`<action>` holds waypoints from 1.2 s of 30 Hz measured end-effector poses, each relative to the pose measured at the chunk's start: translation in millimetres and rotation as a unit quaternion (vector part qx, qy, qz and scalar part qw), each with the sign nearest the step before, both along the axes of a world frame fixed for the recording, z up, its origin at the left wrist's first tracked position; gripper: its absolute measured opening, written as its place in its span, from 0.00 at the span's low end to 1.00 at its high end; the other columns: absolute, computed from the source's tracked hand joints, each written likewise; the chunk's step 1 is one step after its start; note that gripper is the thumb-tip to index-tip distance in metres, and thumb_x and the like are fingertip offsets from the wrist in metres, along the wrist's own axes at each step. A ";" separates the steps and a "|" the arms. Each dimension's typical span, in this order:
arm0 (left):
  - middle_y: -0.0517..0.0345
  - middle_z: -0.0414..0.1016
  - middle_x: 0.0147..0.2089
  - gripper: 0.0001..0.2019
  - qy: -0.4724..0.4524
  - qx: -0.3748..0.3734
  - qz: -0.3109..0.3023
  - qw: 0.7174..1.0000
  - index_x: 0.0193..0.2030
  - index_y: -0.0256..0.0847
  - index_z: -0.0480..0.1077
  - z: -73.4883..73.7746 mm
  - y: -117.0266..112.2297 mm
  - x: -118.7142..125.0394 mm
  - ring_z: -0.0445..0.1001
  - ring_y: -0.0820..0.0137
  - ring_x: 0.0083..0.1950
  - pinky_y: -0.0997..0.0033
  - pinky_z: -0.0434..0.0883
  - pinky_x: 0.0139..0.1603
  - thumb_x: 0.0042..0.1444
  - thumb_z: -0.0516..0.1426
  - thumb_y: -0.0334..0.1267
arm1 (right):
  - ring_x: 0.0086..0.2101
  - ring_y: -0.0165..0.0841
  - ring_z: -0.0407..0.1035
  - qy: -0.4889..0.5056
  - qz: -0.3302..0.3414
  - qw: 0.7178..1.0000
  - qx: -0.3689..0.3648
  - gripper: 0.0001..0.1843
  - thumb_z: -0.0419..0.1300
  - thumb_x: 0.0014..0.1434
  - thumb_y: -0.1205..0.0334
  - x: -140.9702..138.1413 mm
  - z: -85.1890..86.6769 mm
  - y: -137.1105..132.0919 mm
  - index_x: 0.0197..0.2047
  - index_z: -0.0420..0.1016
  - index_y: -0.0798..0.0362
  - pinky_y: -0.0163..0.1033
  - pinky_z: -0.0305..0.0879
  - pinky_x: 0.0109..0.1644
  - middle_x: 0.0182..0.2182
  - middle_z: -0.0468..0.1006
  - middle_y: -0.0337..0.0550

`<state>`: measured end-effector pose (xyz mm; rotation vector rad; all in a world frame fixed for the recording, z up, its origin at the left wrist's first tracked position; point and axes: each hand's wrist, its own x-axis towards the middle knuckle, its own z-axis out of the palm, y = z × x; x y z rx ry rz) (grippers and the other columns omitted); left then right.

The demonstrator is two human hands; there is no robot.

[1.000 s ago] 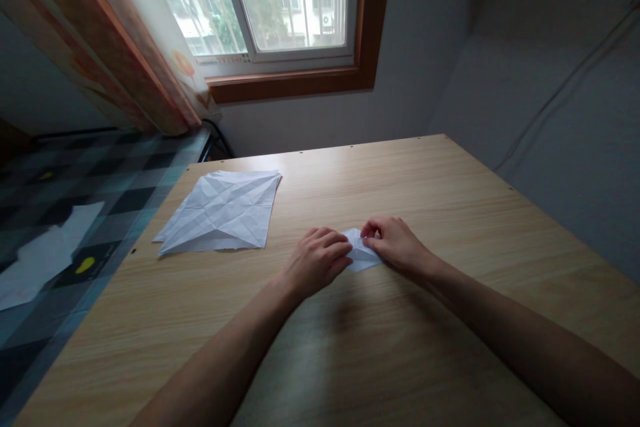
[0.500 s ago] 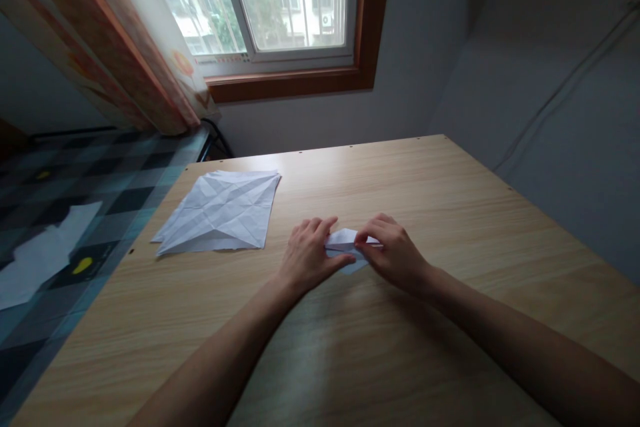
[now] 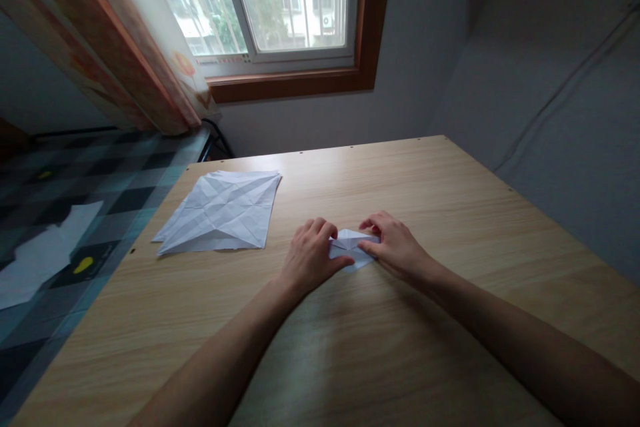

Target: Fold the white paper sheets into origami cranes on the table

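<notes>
A small folded piece of white paper (image 3: 353, 255) lies on the wooden table between my hands, its upper part showing a pointed flap. My left hand (image 3: 311, 255) grips its left end, with the thumb along the near side and the fingers curled at the far side. At the right end, my right hand (image 3: 394, 245) has its thumb on the paper and its fingers bent round the far edge. My fingers cover both ends of the paper.
Creased white sheets (image 3: 225, 210) lie stacked at the table's (image 3: 450, 213) back left. Beside the table, a checked cloth surface (image 3: 135, 197) carries more white paper (image 3: 43, 257). A window (image 3: 295, 7) and a curtain (image 3: 165, 80) are behind.
My right hand has loosened its pinch and spread its thumb and fingers along the paper's right end. More of the paper's upper fold shows. The left hand has barely moved.
</notes>
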<state>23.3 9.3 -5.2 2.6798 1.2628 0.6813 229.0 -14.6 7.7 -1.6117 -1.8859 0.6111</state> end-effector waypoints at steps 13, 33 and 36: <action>0.56 0.71 0.38 0.14 -0.020 -0.005 -0.083 0.996 0.32 0.41 0.67 1.3 -1.6 -1.3 0.69 0.66 0.39 0.66 0.67 0.39 0.51 0.67 0.45 | 0.34 0.33 0.66 -0.004 0.041 0.998 -0.041 0.07 0.66 0.47 0.66 3.1 6.0 2.0 0.29 0.71 0.53 0.36 0.59 0.38 0.31 0.72 0.39; 0.43 0.68 0.60 0.33 -0.053 0.207 -0.026 0.977 0.68 0.44 0.51 1.9 -7.5 -3.7 0.67 0.56 0.58 0.53 0.61 0.58 0.60 0.59 0.48 | 0.35 0.34 0.73 0.088 0.123 0.985 0.087 0.05 0.61 0.59 0.65 3.6 13.1 -9.1 0.34 0.78 0.52 0.39 0.68 0.41 0.33 0.79 0.42; 0.52 0.76 0.51 0.25 -0.039 0.240 -0.018 0.970 0.64 0.46 0.57 5.0 -9.9 -3.9 0.71 0.61 0.53 0.51 0.57 0.62 0.62 0.58 0.43 | 0.39 0.35 0.72 0.014 0.143 0.967 0.211 0.08 0.57 0.63 0.65 2.0 9.1 -14.0 0.35 0.78 0.50 0.42 0.70 0.45 0.39 0.78 0.46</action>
